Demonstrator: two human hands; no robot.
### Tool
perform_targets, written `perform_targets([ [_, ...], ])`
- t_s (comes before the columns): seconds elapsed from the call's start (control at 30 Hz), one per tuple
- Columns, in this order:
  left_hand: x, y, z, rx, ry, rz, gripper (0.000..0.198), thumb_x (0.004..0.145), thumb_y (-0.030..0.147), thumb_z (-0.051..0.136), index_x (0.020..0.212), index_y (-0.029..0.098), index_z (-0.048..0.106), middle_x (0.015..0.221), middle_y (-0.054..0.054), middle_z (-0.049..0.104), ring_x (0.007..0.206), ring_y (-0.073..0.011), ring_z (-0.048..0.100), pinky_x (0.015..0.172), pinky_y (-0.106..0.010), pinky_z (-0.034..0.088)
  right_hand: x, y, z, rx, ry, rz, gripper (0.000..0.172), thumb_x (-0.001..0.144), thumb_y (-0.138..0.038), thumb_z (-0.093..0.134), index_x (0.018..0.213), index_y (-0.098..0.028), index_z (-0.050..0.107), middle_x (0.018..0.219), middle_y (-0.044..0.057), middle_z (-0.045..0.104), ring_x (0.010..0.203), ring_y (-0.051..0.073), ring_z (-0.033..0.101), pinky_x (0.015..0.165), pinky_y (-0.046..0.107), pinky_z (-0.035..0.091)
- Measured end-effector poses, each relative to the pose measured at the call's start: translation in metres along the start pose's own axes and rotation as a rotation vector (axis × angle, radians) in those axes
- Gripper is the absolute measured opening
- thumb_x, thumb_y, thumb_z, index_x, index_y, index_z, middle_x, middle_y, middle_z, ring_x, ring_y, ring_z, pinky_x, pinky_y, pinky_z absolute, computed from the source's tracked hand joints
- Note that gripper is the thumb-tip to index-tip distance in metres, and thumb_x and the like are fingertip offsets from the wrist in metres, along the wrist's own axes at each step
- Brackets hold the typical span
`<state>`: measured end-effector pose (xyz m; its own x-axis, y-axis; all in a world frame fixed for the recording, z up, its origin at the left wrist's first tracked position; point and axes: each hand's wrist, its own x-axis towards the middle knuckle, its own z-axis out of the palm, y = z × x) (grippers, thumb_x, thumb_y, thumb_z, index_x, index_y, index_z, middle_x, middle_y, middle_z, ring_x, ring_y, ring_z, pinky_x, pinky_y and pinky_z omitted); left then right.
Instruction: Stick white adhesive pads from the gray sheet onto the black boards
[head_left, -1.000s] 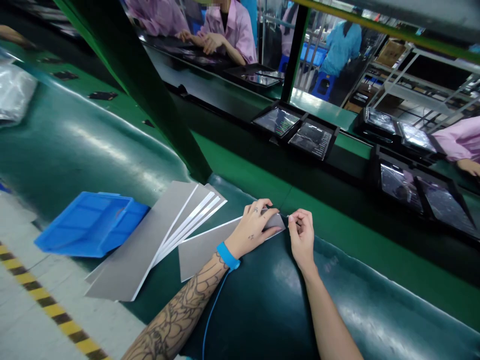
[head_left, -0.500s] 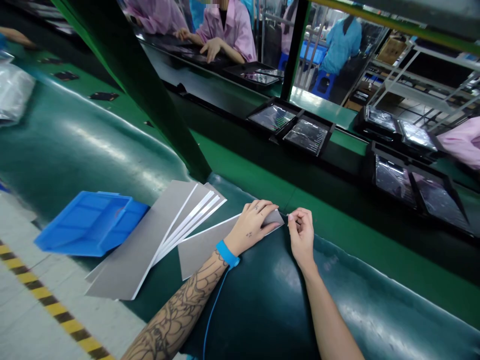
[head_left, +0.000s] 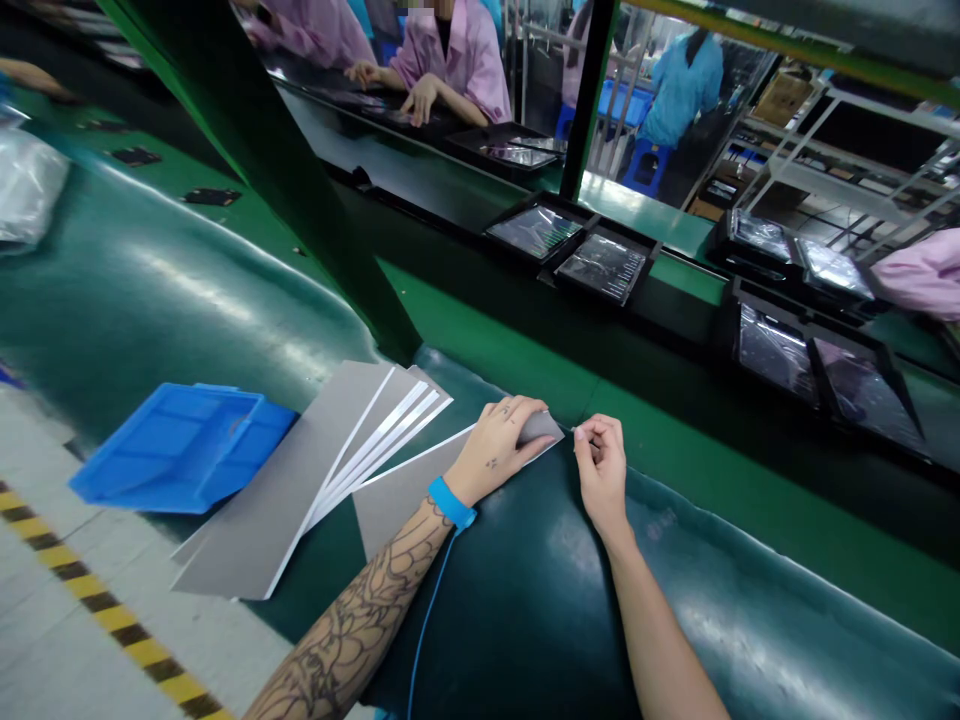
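My left hand [head_left: 489, 452], with a blue wristband [head_left: 451, 503] and cord, grips a long grey sheet [head_left: 409, 488] with white edges near its right end. The thumb lies along the near edge and the fingers reach over the top. Just past that end, my right hand [head_left: 602, 465] is closed in a pinch; what lies between its fingertips is too small to make out. To the left, several similar grey sheets [head_left: 281, 490] with white edge strips are fanned out on the green mat [head_left: 510, 610].
A blue plastic bin [head_left: 142, 450] stands left of the fanned sheets. A green post [head_left: 330, 230] rises behind them. Beyond the mat, black trays with film-covered panels [head_left: 604, 265] sit on the dark conveyor [head_left: 480, 290]. Co-workers in pink [head_left: 480, 60] sit across the line.
The trays on the conveyor have shifted slightly left. My left hand and its sheet have moved a little left; my right hand keeps its pinch.
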<state>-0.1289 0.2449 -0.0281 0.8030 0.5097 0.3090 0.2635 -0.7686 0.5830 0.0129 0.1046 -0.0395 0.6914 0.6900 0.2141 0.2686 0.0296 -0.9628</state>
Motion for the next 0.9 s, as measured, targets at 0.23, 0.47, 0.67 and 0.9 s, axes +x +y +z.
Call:
perform_targets([
  [0.23, 0.0013, -0.0003, -0.0024, -0.008, 0.024, -0.010, 0.032, 0.105, 0.040, 0.068, 0.131, 0.023, 0.057, 0.129, -0.009, 0.070, 0.121, -0.0296, 0.065, 0.101, -0.045, 0.046, -0.0001, 0.0013, -0.0002, -0.003, 0.000, -0.006, 0.023, 0.107, -0.045, 0.063, 0.101, -0.022, 0.066, 0.115, 0.007, 0.054, 0.088, 0.017, 0.059, 0.068, 0.030, 0.050],
  [0.47, 0.0017, 0.0010, -0.0030, -0.022, 0.022, -0.021, 0.030, 0.104, 0.037, 0.070, 0.127, 0.023, 0.056, 0.125, -0.008, 0.070, 0.117, -0.0292, 0.065, 0.099, -0.045, 0.046, -0.0002, 0.0034, -0.0006, 0.003, 0.001, -0.003, 0.021, 0.107, -0.043, 0.064, 0.101, -0.023, 0.066, 0.115, 0.007, 0.053, 0.088, 0.017, 0.059, 0.069, 0.030, 0.050],
  [0.67, 0.0027, 0.0022, -0.0033, -0.030, 0.025, -0.028, 0.026, 0.104, 0.036, 0.070, 0.123, 0.023, 0.057, 0.123, -0.008, 0.070, 0.117, -0.0299, 0.064, 0.099, -0.046, 0.046, -0.0007, 0.0051, -0.0013, 0.002, -0.004, -0.004, 0.020, 0.108, -0.042, 0.063, 0.102, -0.023, 0.066, 0.116, 0.007, 0.053, 0.090, 0.017, 0.059, 0.072, 0.031, 0.050],
  [0.9, 0.0028, 0.0020, -0.0021, -0.036, 0.050, -0.032, 0.024, 0.102, 0.032, 0.073, 0.117, 0.022, 0.057, 0.116, -0.007, 0.069, 0.110, -0.0284, 0.064, 0.098, -0.045, 0.046, -0.0004, 0.0035, -0.0005, 0.011, -0.010, -0.001, 0.021, 0.108, -0.042, 0.063, 0.102, -0.022, 0.065, 0.116, 0.007, 0.052, 0.087, 0.016, 0.058, 0.070, 0.031, 0.049],
])
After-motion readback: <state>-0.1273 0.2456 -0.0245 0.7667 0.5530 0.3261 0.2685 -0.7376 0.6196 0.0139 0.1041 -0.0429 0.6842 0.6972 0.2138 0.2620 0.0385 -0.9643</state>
